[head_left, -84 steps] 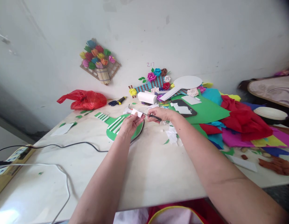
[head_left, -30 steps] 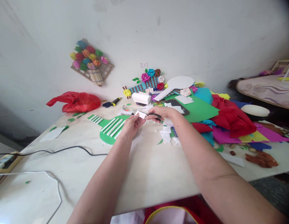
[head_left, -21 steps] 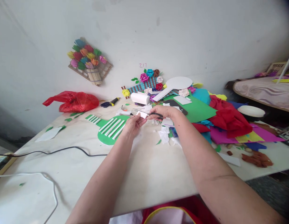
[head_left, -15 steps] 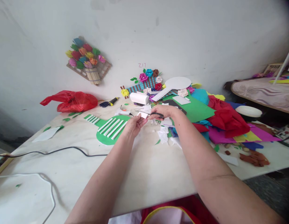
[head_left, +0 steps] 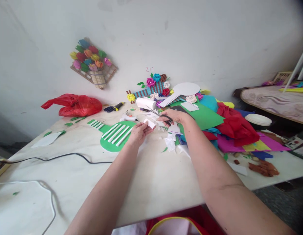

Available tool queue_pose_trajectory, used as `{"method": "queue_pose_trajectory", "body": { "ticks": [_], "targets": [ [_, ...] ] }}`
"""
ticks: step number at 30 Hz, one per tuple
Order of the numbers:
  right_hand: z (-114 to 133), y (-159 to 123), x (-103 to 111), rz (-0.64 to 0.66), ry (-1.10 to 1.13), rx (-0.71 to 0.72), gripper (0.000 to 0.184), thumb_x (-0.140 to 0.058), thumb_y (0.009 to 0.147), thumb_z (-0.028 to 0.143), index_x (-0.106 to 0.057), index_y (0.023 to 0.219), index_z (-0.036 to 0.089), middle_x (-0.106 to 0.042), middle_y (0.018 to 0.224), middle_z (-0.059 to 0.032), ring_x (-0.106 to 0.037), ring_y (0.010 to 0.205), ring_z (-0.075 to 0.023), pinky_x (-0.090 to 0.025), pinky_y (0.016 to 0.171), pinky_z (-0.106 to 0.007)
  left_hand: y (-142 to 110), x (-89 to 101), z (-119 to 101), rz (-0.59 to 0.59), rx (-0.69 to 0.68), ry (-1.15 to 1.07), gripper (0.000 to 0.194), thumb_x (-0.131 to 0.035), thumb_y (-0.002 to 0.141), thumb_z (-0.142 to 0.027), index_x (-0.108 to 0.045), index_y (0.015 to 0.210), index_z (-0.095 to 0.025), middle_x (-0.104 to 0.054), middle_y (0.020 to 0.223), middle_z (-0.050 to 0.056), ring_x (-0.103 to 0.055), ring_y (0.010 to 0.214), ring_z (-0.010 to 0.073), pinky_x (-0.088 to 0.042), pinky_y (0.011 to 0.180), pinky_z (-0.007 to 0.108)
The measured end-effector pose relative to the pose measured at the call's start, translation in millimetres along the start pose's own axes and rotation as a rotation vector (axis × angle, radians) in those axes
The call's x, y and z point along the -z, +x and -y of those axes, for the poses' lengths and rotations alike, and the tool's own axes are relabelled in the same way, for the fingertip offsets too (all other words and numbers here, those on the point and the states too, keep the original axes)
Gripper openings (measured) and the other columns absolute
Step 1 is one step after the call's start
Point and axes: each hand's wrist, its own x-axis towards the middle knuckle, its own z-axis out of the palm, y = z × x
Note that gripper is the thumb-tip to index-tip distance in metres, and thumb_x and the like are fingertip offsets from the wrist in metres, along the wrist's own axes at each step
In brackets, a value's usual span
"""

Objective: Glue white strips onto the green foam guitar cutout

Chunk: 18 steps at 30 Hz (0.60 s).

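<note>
Between the thumb and fingers of my left hand is a small white piece of paper or card. My right hand grips black-handled scissors, their blades angled up and left, just beyond the white piece and apart from it. Left of my hands lies a green paddle-shaped cutout with several white strips across its round part and its neck. A white glue gun rests behind that cutout. White paper scraps are scattered below my right hand.
Behind my hands stand a white roll, a white paddle-shaped card and paper flowers. Coloured paper is heaped at right. A red plastic bag and pliers lie at back left. A black cable crosses the left side.
The scissors have moved away from the white piece, and their blades now tip upward and stand apart. My left hand still holds the piece, now more fully in view.
</note>
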Motion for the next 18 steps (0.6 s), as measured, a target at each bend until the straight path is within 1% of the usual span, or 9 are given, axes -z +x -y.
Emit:
{"method": "queue_pose_trajectory", "body": {
  "ticks": [4, 8, 11, 14, 18],
  "targets": [
    [4.4, 3.2, -5.5, -0.069, 0.196, 0.096, 0.029, -0.069, 0.065, 0.032, -0.053, 0.08, 0.013, -0.062, 0.061, -0.0007, -0.054, 0.047, -0.0066, -0.033, 0.036, -0.015, -2.0, 5.2, -2.9, -0.014, -0.078, -0.002, 0.014, -0.063, 0.072, -0.018, -0.051, 0.067, -0.013, -0.062, 0.06, 0.003, -0.065, 0.063, 0.0148, -0.052, 0.062, 0.024],
    [10.3, 10.9, -15.7, -0.142, 0.298, 0.15, 0.026, -0.067, 0.064, 0.022, -0.052, 0.083, 0.014, -0.063, 0.061, -0.0002, -0.055, 0.046, -0.0069, -0.031, 0.035, -0.015, -4.8, 7.1, -5.7, 0.0, -0.128, -0.002, 0.019, -0.068, 0.067, -0.023, -0.053, 0.069, -0.013, -0.061, 0.06, 0.001, -0.062, 0.06, 0.0111, -0.052, 0.064, 0.025],
    [13.5, 16.3, -22.9, -0.149, 0.337, 0.149, 0.025, -0.066, 0.064, 0.021, -0.051, 0.083, 0.014, -0.061, 0.058, 0.0008, -0.054, 0.045, -0.0071, -0.028, 0.033, -0.015, -7.2, 6.9, -7.1, 0.006, -0.157, 0.022, 0.022, -0.07, 0.065, -0.027, -0.053, 0.069, -0.014, -0.057, 0.059, -0.002, -0.057, 0.055, 0.0078, -0.05, 0.06, 0.021],
    [15.7, 19.5, -27.9, -0.132, 0.384, 0.165, 0.026, -0.066, 0.064, 0.022, -0.051, 0.083, 0.014, -0.059, 0.056, 0.0016, -0.054, 0.045, -0.0076, -0.029, 0.033, -0.015, -8.4, 7.0, -7.9, -0.001, -0.189, 0.053, 0.023, -0.07, 0.064, -0.03, -0.053, 0.067, -0.014, -0.052, 0.056, -0.004, -0.052, 0.051, 0.0049, -0.047, 0.055, 0.017],
    [17.2, 22.0, -32.5, -0.132, 0.404, 0.182, 0.028, -0.068, 0.064, 0.024, -0.052, 0.084, 0.014, -0.057, 0.054, 0.0031, -0.053, 0.044, -0.0073, -0.03, 0.034, -0.015, -8.8, 6.5, -8.5, -0.035, -0.204, 0.06, 0.025, -0.071, 0.063, -0.03, -0.052, 0.065, -0.014, -0.049, 0.054, -0.005, -0.047, 0.048, 0.0041, -0.044, 0.05, 0.016]
  ]
}}
